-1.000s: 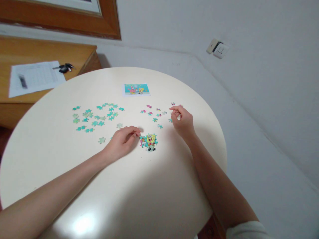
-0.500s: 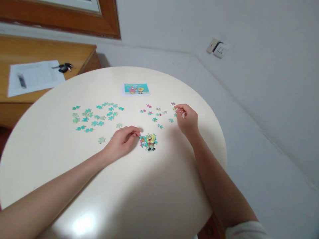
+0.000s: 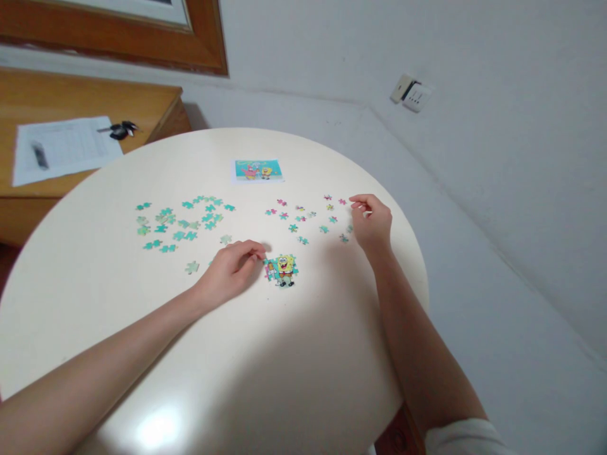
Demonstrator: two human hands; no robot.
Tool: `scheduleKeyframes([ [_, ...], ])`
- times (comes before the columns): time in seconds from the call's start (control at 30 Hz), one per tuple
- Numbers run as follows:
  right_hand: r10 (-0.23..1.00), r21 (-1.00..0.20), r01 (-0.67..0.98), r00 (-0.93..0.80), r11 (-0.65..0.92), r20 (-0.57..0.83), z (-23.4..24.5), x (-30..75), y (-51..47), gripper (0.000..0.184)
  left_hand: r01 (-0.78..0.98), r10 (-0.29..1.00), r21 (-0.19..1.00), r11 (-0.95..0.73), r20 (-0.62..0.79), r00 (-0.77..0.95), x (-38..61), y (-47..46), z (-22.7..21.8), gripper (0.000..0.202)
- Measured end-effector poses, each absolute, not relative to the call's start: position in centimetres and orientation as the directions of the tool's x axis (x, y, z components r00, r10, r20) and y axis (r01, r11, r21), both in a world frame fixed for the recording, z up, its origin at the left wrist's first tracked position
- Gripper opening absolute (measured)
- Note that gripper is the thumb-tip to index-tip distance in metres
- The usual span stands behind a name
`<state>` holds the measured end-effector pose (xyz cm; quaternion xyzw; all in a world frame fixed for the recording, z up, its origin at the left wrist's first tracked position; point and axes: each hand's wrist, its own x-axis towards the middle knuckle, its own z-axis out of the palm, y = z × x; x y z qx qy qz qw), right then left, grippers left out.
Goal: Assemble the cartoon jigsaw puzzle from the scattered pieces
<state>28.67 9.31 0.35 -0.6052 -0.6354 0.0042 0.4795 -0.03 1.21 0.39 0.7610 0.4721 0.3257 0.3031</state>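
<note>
Near the table's middle lies a joined section of a jigsaw puzzle (image 3: pixel 286 270), showing a yellow square cartoon figure. My left hand (image 3: pixel 233 268) rests at its upper left edge, fingers curled and tips close to the thumb; whatever may be between them is hidden. On the right, my right hand (image 3: pixel 373 222) is over the loose pieces, fingers bent and apart from the thumb, with nothing visible between them. A pink jigsaw piece (image 3: pixel 342 201) lies just left of its fingertips. Another jigsaw piece (image 3: pixel 344 238) lies below, near the wrist, and one is partly covered by the hand.
Several green-blue jigsaw pieces (image 3: pixel 179 236) are spread on the left of the round white table (image 3: pixel 190 379). A picture card (image 3: pixel 258 170) of cartoon figures lies at the back. Paper (image 3: pixel 66 151) and keys (image 3: pixel 124 130) lie on a wooden desk (image 3: pixel 142 98) at left.
My right hand has moved to the right, uncovering several loose pieces that were under or behind it. My left hand and the joined puzzle section have stayed in place.
</note>
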Motion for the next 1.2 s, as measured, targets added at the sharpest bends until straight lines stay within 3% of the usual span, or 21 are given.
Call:
scheduleKeyframes([
  [1.2, 0.806, -0.648, 0.740, 0.266, 0.181, 0.529, 0.2, 30.1, 9.7, 0.023, 0.533, 0.921, 0.769, -0.353, 0.186, 0.342, 0.0, 1.2, 0.4, 0.025],
])
